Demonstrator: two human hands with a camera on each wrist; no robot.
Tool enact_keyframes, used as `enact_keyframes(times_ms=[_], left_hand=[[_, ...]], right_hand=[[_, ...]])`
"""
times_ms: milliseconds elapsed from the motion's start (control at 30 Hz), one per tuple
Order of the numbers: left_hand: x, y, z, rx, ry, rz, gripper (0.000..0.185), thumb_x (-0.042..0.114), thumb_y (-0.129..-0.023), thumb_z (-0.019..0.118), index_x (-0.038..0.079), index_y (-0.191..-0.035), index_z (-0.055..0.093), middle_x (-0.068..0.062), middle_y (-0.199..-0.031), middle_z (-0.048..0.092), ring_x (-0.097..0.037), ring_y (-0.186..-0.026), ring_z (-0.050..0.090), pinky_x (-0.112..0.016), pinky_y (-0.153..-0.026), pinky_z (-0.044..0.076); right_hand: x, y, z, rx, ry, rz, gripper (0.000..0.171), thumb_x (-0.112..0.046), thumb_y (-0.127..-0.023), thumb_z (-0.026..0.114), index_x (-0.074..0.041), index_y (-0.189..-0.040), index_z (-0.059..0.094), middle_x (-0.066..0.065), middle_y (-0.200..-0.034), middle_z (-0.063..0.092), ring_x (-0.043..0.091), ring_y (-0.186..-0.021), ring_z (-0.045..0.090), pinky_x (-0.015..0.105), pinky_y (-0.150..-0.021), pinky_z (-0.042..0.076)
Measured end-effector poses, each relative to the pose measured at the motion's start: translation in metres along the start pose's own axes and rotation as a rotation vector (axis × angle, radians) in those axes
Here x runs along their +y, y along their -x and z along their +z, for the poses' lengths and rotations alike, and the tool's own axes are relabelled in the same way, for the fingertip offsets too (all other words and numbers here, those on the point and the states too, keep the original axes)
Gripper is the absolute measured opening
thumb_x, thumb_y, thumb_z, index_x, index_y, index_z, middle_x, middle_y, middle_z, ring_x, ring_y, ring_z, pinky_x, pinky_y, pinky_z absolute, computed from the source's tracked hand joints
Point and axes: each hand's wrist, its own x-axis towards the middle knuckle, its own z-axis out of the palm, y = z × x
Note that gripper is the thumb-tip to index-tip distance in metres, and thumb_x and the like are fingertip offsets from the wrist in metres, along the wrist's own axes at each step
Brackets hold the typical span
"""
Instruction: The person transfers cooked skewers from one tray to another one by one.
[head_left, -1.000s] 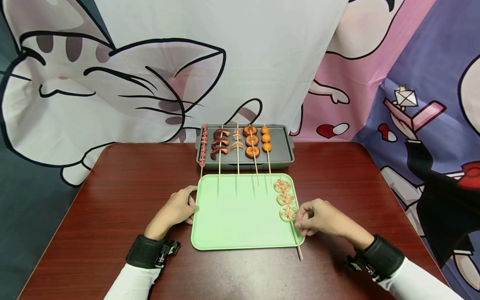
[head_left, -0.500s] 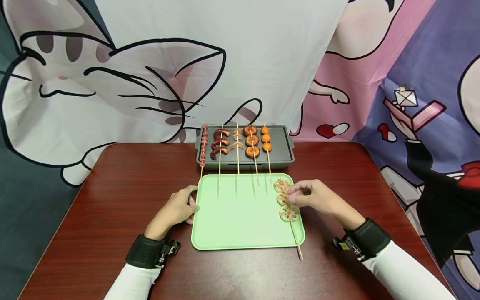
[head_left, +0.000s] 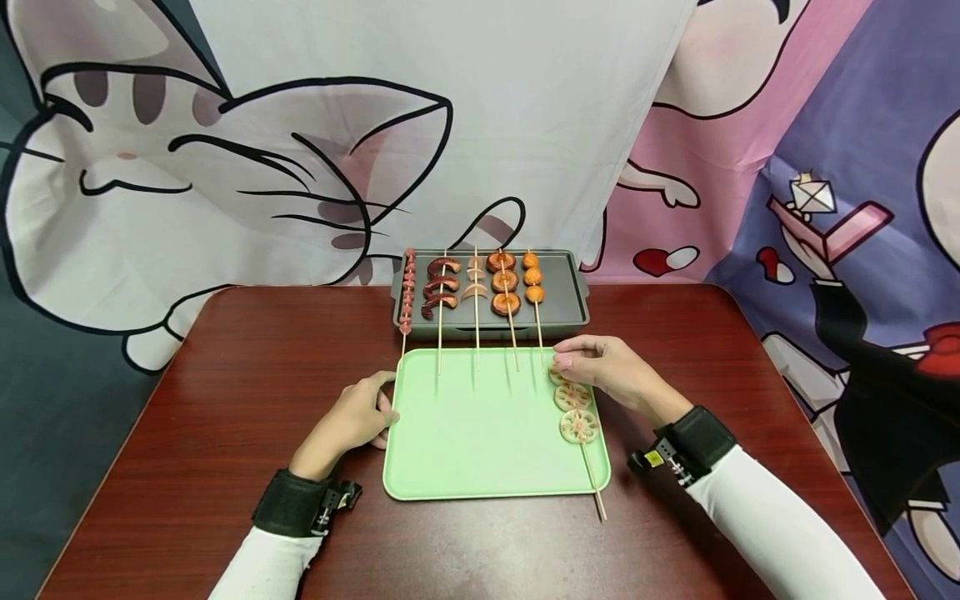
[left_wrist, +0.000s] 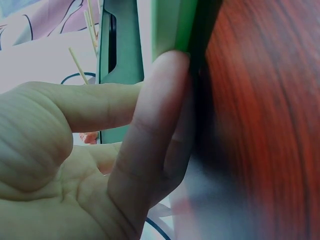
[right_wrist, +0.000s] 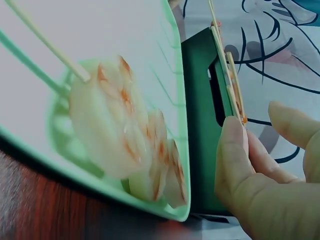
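A dark red wooden table with rounded corners fills the lower view, its grain glossy under even light. Behind it hangs a printed cloth backdrop: a large cartoon cat in white and grey on the left, pink and purple cartoon figures on the right.

At the table's far edge sits a grey grill tray carrying five skewers of browned food, their sticks reaching toward the person. Just in front lies a light green tray. A lotus root skewer rests along its right side, three pale slices on the tray and the stick's end poking over the near rim onto the wood.

The left hand rests against the green tray's left edge, fingers loosely curled and touching the rim (the left wrist view shows a fingertip pressed to it). The right hand hovers at the skewer's far slice, fingers gently bent and drawn close together; whether they pinch anything I cannot tell.
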Motion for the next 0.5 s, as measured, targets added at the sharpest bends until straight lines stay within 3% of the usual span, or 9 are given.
enact_keyframes(times_ms=[267, 500], left_hand=[[-0.001, 0.0, -0.001, -0.009, -0.002, -0.001, 0.063, -0.007, -0.094, 0.066, -0.005, -0.151, 0.041, -0.014, -0.083, 0.058, -0.021, -0.058, 0.065, -0.034, -0.053, 0.063], [-0.002, 0.0, -0.001, -0.002, -0.01, 0.003, 0.063, -0.007, -0.093, 0.066, -0.005, -0.151, 0.041, -0.014, -0.082, 0.058, -0.021, -0.057, 0.066, -0.034, -0.053, 0.062]], right_hand=[[-0.005, -0.015, 0.006, -0.001, -0.033, 0.067, 0.045, -0.014, -0.104, 0.063, 0.008, -0.142, 0.052, 0.033, -0.141, 0.055, 0.038, -0.136, 0.057, 0.044, -0.113, 0.049], [-0.007, -0.025, 0.009, 0.005, -0.071, 0.082, 0.042, -0.006, -0.104, 0.059, 0.011, -0.142, 0.051, 0.032, -0.138, 0.055, 0.021, -0.115, 0.068, 0.044, -0.11, 0.052]])
